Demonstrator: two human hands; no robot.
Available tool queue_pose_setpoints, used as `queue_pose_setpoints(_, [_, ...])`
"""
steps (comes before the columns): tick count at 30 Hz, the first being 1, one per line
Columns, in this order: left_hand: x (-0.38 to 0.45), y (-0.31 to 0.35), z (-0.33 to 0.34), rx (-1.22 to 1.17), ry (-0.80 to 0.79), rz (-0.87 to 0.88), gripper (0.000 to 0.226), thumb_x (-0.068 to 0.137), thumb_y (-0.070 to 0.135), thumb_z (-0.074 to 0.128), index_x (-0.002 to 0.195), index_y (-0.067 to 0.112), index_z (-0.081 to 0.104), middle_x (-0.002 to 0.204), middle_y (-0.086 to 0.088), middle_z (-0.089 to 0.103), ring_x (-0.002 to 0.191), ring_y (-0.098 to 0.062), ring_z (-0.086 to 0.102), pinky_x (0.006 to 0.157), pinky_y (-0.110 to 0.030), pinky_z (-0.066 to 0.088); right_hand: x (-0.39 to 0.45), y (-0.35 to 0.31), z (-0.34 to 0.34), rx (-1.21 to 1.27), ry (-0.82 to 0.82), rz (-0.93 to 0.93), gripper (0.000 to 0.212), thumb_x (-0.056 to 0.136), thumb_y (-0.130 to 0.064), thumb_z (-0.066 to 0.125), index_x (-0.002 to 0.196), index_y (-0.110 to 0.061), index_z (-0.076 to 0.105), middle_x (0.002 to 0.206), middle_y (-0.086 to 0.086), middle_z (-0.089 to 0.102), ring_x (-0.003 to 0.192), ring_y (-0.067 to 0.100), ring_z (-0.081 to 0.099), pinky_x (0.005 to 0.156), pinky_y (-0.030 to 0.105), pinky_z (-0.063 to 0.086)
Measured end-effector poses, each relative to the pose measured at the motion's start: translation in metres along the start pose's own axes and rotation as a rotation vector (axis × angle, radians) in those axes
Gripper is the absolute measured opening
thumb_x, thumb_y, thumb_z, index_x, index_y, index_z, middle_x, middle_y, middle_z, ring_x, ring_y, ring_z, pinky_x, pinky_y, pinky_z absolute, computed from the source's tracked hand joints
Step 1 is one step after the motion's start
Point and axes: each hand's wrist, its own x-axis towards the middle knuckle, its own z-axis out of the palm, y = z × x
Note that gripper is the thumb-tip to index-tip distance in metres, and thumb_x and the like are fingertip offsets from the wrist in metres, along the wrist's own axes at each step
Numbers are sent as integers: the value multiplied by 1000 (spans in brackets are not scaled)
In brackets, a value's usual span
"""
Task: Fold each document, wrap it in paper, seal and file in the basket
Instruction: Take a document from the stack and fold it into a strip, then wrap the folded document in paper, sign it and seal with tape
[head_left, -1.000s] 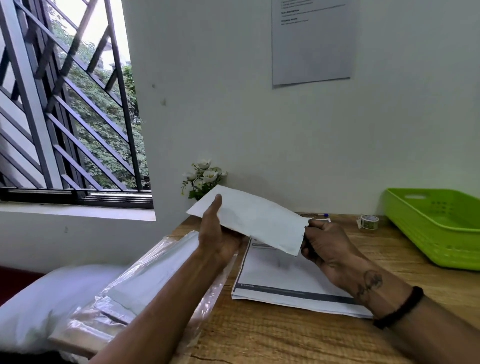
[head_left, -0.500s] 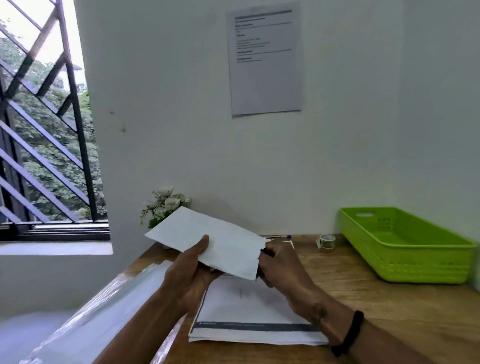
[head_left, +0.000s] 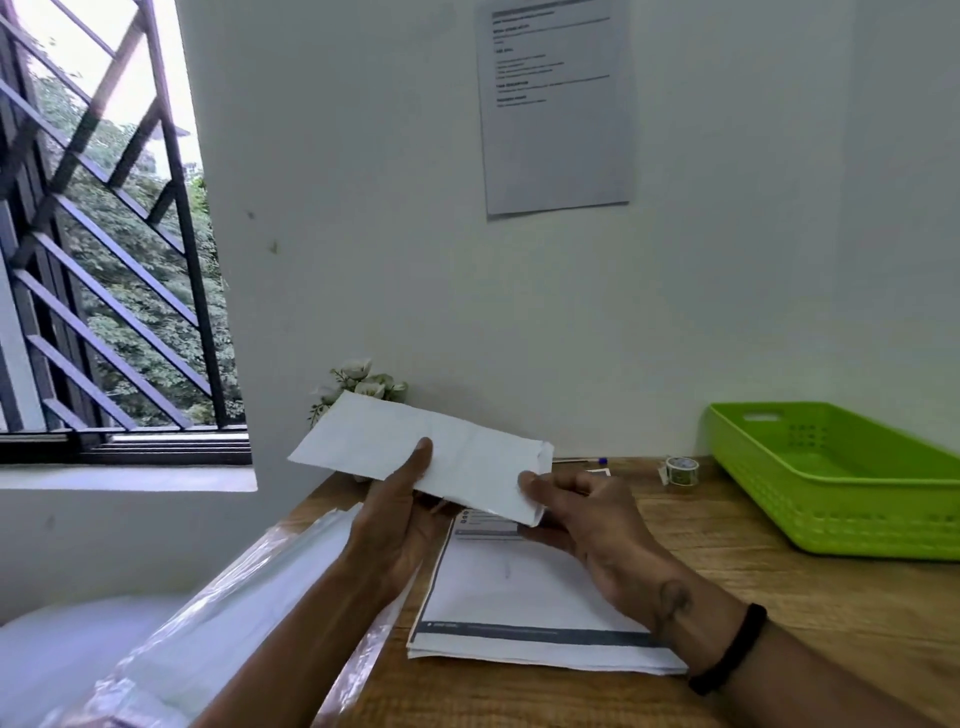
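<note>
While held, packet (head_left: 457, 457) lengthwise left-right

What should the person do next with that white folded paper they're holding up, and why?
Probably lay the folded paper down and reach for the tape roll. Both the left hand and the right hand grip it in the air, its right end looks tucked but unsealed, and the green basket looks empty.
</note>
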Motion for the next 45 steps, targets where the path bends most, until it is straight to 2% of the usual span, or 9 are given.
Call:
queue_pose_setpoints(7, [-12,14,5,-167,-453,-150,128,58,91,67,155,12,43,156,-25,47,144,-48,44,119,-73,24,28,-5,-26,174,217,106,30,88,14,68,118,12,61,107,23,65,79,27,64,45,23,57])
queue_pose_setpoints(11, [-13,17,-3,-268,-430,-233,123,62,106,39,157,28,40,156,-30,44,141,-49,48,102,-65,51,32,-9,-40,79,113,221,10,97,10,57,103,8,64,94,24,65,65,18,53,38,15,47])
queue_pose_setpoints(16, [-5,10,3,54,-245,-426,106,82,83,53,146,-1,52,135,-27,64,114,-42,68,91,-48,60,25,-10,-38,-50,-41,256,9,92,9,64,94,2,69,82,16,68,63,18,55,47,22,48])
queue_pose_setpoints(19, [-10,-2,13,475,-181,-358,74,99,69,44,130,6,68,119,-15,75,109,-31,72,97,-41,56,17,-12,-31,-134,-130,228,17,88,13,67,95,0,76,86,16,77,77,27,70,75,36,58])
queue_pose_setpoints(22, [-18,-12,16,743,-120,-268,45,95,56,64,112,17,77,93,-7,80,80,-20,78,76,-34,62,10,-11,-25,-282,-214,187,22,89,10,67,90,-7,81,94,17,79,83,28,73,72,32,61])
queue_pose_setpoints(27, [-15,-17,9,856,-90,-109,12,93,21,77,101,13,81,91,-6,81,75,-15,77,72,-30,64,7,-5,-19,-352,-271,110,15,86,0,75,98,-5,81,106,16,79,105,34,73,98,43,58])
queue_pose_setpoints(31, [-11,-18,5,768,-34,-11,8,89,15,81,97,13,82,88,-4,80,76,-15,74,75,-34,63,3,-5,-16,-354,-190,77,32,82,-28,83,107,-9,79,103,11,80,90,24,75,81,37,59])
queue_pose_setpoints(40, [-12,-23,6,1218,-188,614,14,93,34,77,105,28,82,96,15,78,90,-2,72,84,-33,61,1,-20,-12,14,-77,3,6,83,0,73,89,-2,74,88,17,72,78,29,66,74,34,55])
queue_pose_setpoints(45, [-19,-15,35,811,-247,149,42,107,47,44,88,21,71,75,13,73,85,-9,65,74,-14,51,-6,-22,0,-15,-203,-118,37,85,-33,82,103,-3,73,90,13,76,81,26,74,70,30,60])
